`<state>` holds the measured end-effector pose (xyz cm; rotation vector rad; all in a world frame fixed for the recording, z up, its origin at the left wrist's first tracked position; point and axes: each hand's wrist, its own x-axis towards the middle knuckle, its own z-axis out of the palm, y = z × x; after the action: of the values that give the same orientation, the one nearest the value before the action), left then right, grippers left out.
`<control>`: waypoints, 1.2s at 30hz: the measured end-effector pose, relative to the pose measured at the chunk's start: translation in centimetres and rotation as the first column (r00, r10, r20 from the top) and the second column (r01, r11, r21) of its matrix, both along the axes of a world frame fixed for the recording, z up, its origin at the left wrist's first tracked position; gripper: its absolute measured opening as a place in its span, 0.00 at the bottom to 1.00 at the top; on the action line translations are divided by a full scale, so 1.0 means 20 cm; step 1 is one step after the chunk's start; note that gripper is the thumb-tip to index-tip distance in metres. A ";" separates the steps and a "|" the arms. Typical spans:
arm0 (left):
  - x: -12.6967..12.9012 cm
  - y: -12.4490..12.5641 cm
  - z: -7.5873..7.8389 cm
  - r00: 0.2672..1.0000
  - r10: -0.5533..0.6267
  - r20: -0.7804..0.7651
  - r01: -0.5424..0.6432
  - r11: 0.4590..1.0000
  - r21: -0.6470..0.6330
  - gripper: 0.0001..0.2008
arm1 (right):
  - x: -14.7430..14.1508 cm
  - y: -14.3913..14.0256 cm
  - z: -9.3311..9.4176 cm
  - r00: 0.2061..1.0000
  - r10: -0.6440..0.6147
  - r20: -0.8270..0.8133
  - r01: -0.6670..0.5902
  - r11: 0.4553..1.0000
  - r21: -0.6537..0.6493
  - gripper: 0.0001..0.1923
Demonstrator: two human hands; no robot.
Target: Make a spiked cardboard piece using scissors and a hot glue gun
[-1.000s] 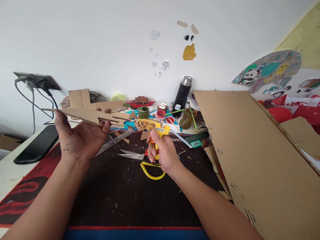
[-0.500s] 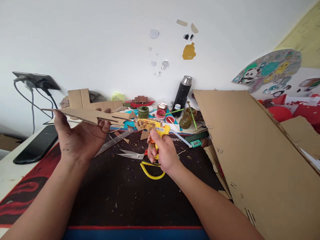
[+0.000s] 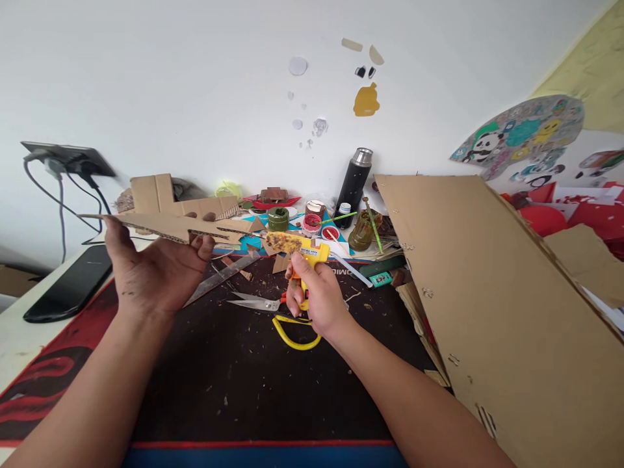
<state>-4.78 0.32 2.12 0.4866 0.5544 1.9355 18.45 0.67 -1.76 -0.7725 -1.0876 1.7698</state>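
My left hand (image 3: 158, 273) holds up a cut cardboard piece (image 3: 166, 226), gripping it between the thumb and fingers, its notched edge toward me. Wrapped round the handle of a yellow glue gun (image 3: 312, 252) is my right hand (image 3: 324, 292). The gun's scorched, stained nozzle end points left, close to the right tip of the cardboard; I cannot tell whether they touch. A pale glue stick (image 3: 351, 270) juts from the gun's back. Below, scissors (image 3: 258, 303) with yellow handles lie on the dark mat (image 3: 234, 390), partly hidden behind my right hand.
A metal ruler (image 3: 221, 281) lies behind my left hand. Paint jars (image 3: 278, 220), a red paint lid (image 3: 331, 233) and a black thermos (image 3: 353, 185) stand along the wall. A large cardboard sheet (image 3: 497, 279) leans at right. A black phone (image 3: 71, 283) lies at left.
The view has shifted very slightly. Both hands keep their hold, and the cardboard piece and glue gun stay in nearly the same place.
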 end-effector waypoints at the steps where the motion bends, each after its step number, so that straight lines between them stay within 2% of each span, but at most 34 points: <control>1: 0.00 0.00 0.00 1.000 0.000 0.002 0.000 1.000 -0.005 0.24 | 0.00 0.00 0.00 1.000 -0.001 0.000 0.001 1.000 0.000 0.31; 9: 0.01 0.00 0.01 0.999 0.033 0.038 -0.032 0.999 -0.018 0.27 | 0.00 0.00 0.00 1.000 -0.003 0.007 0.003 1.000 -0.004 0.30; 19: 0.03 -0.01 0.03 0.998 0.050 0.038 -0.047 0.997 -0.055 0.24 | 0.00 0.02 -0.02 0.999 0.012 0.037 -0.012 1.000 -0.024 0.30; 22: -0.01 0.00 0.03 0.998 0.057 0.017 -0.057 0.998 -0.015 0.26 | 0.00 0.01 -0.03 0.987 0.074 0.140 -0.077 0.997 0.011 0.30; 24: -0.06 0.00 0.03 0.996 0.085 0.023 -0.086 0.996 0.030 0.30 | 0.01 0.00 -0.05 0.953 0.078 0.292 -0.117 0.986 0.119 0.28; 26: -0.10 0.00 0.04 0.993 0.113 0.037 -0.115 0.992 0.058 0.29 | 0.01 -0.03 -0.06 0.884 -0.010 0.467 -0.157 0.935 0.317 0.24; 27: -0.12 0.00 0.04 0.991 0.125 0.044 -0.127 0.990 0.056 0.29 | 0.01 -0.04 -0.07 0.838 -0.086 0.539 -0.191 0.879 0.437 0.20; 29: -0.14 0.00 0.04 0.989 0.140 0.041 -0.141 0.989 0.034 0.29 | 0.00 -0.07 -0.09 0.738 -0.202 0.643 -0.362 0.687 0.631 0.14; 30: -0.14 0.00 0.05 0.989 0.143 0.035 -0.144 0.989 0.024 0.30 | 0.00 -0.08 -0.10 0.691 -0.238 0.682 -0.464 0.578 0.671 0.12; 31: -0.13 0.00 0.05 0.989 0.143 0.029 -0.144 0.989 0.015 0.30 | -0.01 -0.09 -0.10 0.640 -0.260 0.723 -0.556 0.492 0.670 0.11; 32: -0.12 0.00 0.05 0.990 0.138 0.027 -0.138 0.990 0.010 0.30 | -0.01 -0.10 -0.10 0.588 -0.275 0.761 -0.629 0.436 0.644 0.12; 34: -0.10 0.00 0.04 0.993 0.116 0.029 -0.117 0.993 0.008 0.30 | -0.02 -0.10 -0.09 0.486 -0.272 0.830 -0.730 0.396 0.557 0.16; 36: -0.08 0.00 0.03 0.996 0.087 0.022 -0.087 0.996 0.009 0.28 | -0.03 -0.10 -0.07 0.417 -0.245 0.875 -0.777 0.404 0.484 0.20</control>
<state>-6.34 0.32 2.78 0.4535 0.5600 2.0254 17.92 -1.36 -3.20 -0.7520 -2.7971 0.5562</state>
